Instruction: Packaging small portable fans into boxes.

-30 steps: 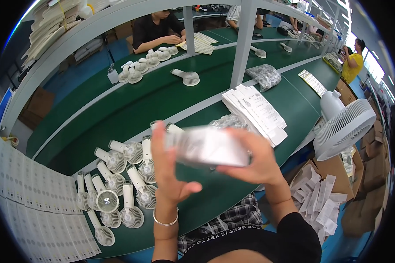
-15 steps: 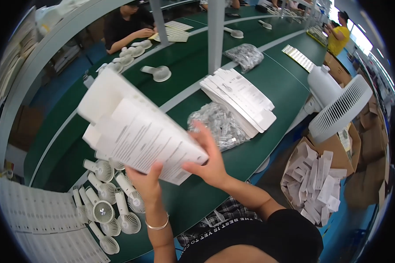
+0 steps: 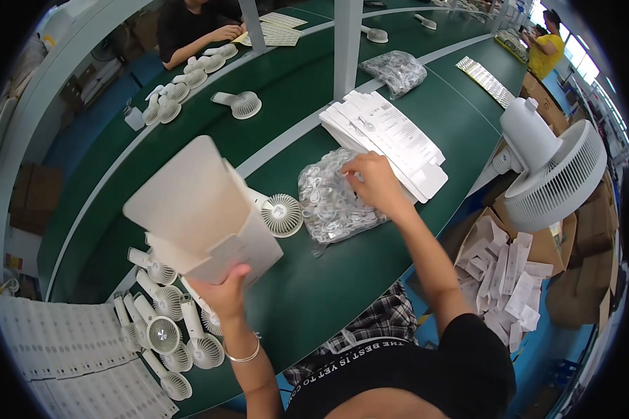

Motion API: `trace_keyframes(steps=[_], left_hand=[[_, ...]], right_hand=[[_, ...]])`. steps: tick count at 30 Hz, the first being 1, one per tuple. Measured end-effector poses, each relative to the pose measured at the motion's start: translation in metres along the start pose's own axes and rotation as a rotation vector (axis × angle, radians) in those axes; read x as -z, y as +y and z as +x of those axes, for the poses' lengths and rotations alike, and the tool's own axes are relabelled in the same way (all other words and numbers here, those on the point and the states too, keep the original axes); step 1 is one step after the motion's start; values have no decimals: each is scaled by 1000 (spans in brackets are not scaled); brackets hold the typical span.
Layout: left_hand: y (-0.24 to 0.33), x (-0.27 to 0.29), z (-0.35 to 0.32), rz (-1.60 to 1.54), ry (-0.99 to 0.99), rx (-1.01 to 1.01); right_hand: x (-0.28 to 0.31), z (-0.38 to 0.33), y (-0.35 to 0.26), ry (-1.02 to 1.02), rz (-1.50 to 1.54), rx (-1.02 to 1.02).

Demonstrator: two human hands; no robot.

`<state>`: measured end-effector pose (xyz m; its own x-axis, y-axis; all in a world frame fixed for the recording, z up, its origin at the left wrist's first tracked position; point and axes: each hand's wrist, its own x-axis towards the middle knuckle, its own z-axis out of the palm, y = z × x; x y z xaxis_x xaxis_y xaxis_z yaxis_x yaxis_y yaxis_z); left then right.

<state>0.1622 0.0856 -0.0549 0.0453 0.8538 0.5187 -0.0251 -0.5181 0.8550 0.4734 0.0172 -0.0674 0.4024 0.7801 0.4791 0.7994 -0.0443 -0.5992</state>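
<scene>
My left hand [image 3: 220, 293] grips a white folding carton [image 3: 255, 248] at its lower side, the thumb pressed on its wall. The carton stands open at the top, its large flap raised, and I see no contents in it. My right hand [image 3: 376, 185] is over a clear plastic bag of coiled white cables [image 3: 328, 216], its fingers curled together on the bag's upper part. What lies between those fingertips is hidden. Just right of the carton, partly behind it, a white handheld fan [image 3: 281, 215] lies on the table.
Flattened printed cartons [image 3: 398, 143] are stacked beyond the bag. Several handheld fans [image 3: 164, 335] crowd the near left, beside white sheets [image 3: 70, 342]. A metal post [image 3: 347, 49] rises mid-table. At right are a larger fan [image 3: 555, 174] and a box of white cartons [image 3: 503, 279]. A co-worker [image 3: 196, 31] sits opposite.
My right hand has left the carton and moved right to the bag of cables. The carton, now only in my left hand, has turned to show its open top. A fan beside it has come into view.
</scene>
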Motion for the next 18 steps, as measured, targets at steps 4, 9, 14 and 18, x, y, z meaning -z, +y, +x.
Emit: trace_keyframes(steps=[4, 9, 14, 18], left_hand=[[-35, 3, -5, -101, -183, -273], [-25, 2, 0, -293, -212, -169], [-2, -4, 25, -184, -174, -475], [7, 0, 26, -160, -159, -464]], right_hand=[[-18, 2, 10, -434, -477, 169], [-22, 1, 14, -422, -592, 236], [-5, 13, 6, -285, -239, 74], [35, 19, -14, -162, 72, -147]])
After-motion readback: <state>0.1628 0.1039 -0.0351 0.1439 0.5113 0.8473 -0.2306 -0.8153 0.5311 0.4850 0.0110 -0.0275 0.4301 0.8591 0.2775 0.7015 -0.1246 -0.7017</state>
